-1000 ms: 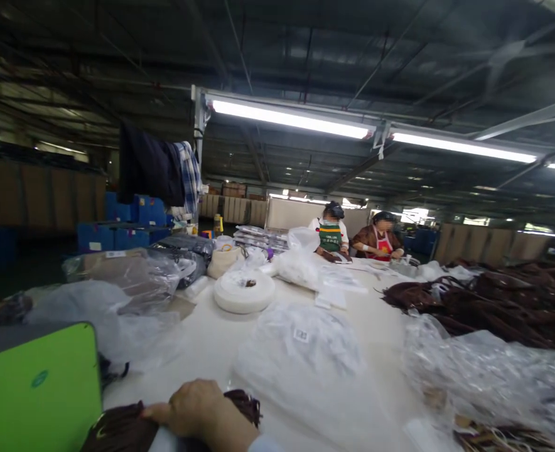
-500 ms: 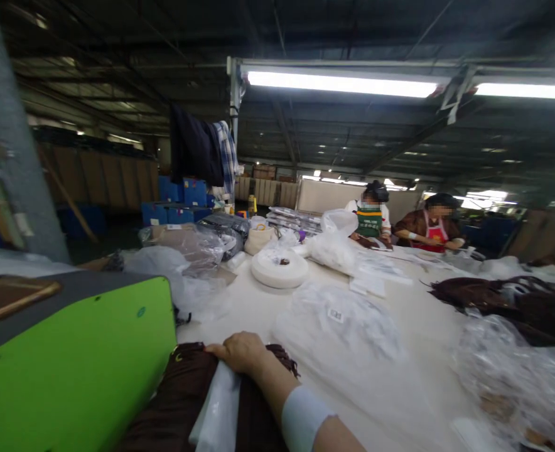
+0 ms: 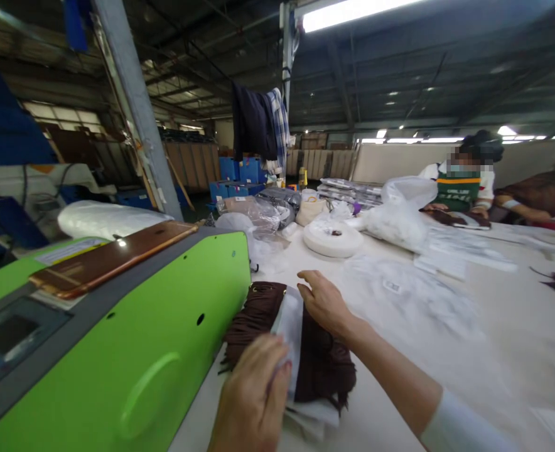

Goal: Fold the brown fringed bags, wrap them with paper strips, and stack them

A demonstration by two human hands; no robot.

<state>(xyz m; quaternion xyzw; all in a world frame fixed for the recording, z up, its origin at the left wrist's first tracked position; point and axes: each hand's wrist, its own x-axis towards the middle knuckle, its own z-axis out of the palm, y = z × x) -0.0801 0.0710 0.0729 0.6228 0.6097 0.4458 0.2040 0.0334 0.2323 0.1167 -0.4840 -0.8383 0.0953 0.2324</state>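
A dark brown fringed textile piece [image 3: 324,370] lies on the table against the green machine, its top edge gathered with small eyelets. A white strip of plastic or paper [image 3: 292,314] runs lengthwise over its middle. My right hand [image 3: 327,304] is at the strip's far end, thumb and fingers apart, with nothing visible between them. My left hand [image 3: 253,392] is over the near left part of the strip, fingers bent and blurred; whether it grips the strip is unclear. More pale sheeting [image 3: 312,417] sticks out under the brown piece.
To the left stands a green and grey machine [image 3: 164,351] with a phone [image 3: 117,257] on top. Ahead are a white tape roll [image 3: 333,242], clear plastic bags [image 3: 404,301] and a stuffed bag [image 3: 397,213]. A co-worker [image 3: 466,182] sits across the table, another person's sleeve further right.
The view has swung left and down. My left hand has come into view over the white strip. My right hand has lifted off the brown piece's top edge and opened.
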